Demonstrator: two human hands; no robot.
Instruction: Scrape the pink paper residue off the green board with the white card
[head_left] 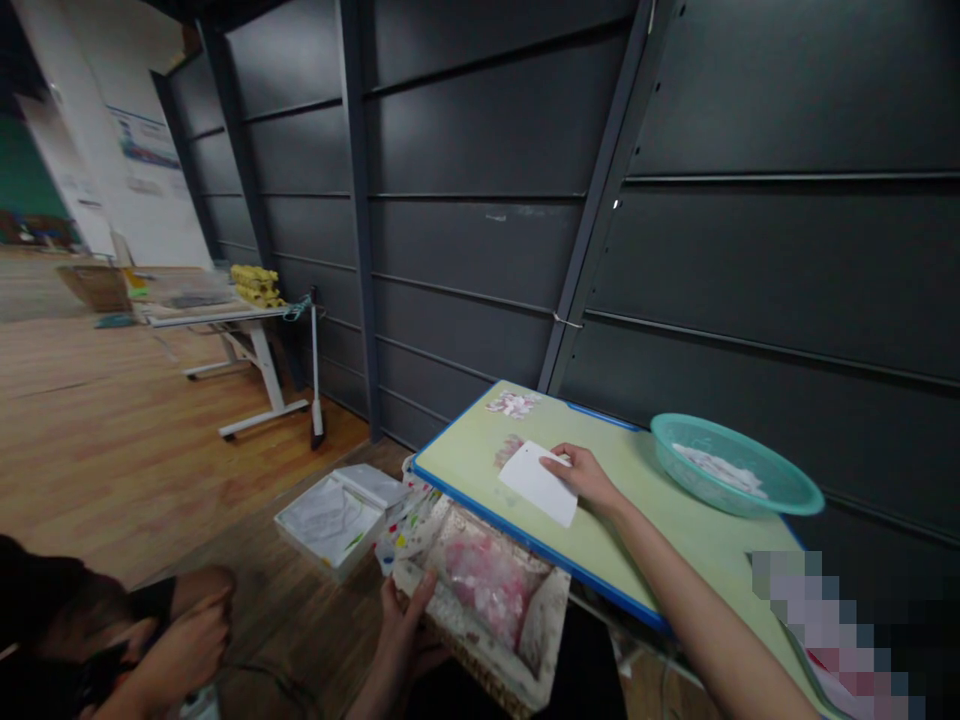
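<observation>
My right hand pinches a thin white card by its edge, tilted over the pale yellow tabletop. Just beyond the card lies a small pinkish heap, partly covered by it. Farther back on the same top is another heap of pale pink and white pieces. At the table's near edge my left hand is closed on the rim of a lined basket, thumb on the near left corner. Inside the basket sits clear plastic around something pink; its exact kind is unclear.
A turquoise plastic basin with white pieces stands at the table's right end. An open white box is left of the basket. Another person crouches at lower left. Dark metal panels rise behind the table; another table stands farther left.
</observation>
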